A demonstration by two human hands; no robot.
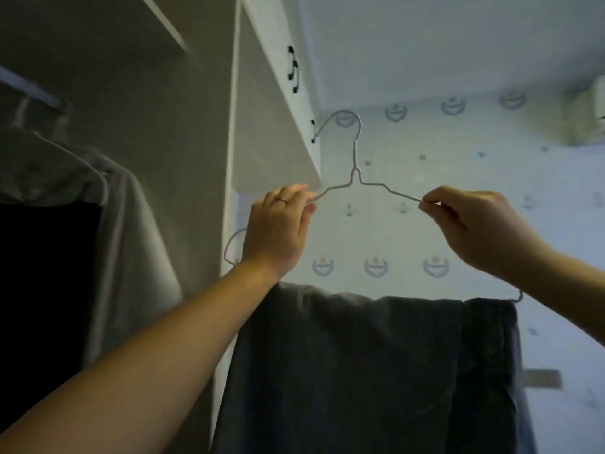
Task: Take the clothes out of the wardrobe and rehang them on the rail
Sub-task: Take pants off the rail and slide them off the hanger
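Clothes in our grip come down to one dark grey garment (360, 365), folded over the bottom bar of a wire hanger (355, 158) and hanging at six o'clock from it, filling the lower middle of the view. We hold the hanger up in front of us with both hands. Our left hand (278, 231), with a ring (281, 200) on one finger, has its fingers curled shut around the left shoulder wire at about nine o'clock from the hanger's neck. Our right hand (481, 227) pinches the right shoulder wire between thumb and fingertips at about three o'clock from the neck. The hook at twelve o'clock curves to the left and hangs free in the air, touching nothing we can see. Behind it runs the white edge of the wardrobe (278, 60) with dark handles (293, 72), and beyond that a pale wall with a repeated crest pattern (376, 267). At nine o'clock from our hands, inside the open wardrobe, a light grey garment (131, 224) hangs on a white hanger (82, 162) from the rail (29, 86), which runs off toward ten o'clock. Below that garment the wardrobe interior is black and we cannot tell what it holds. The view is somewhat blurred.
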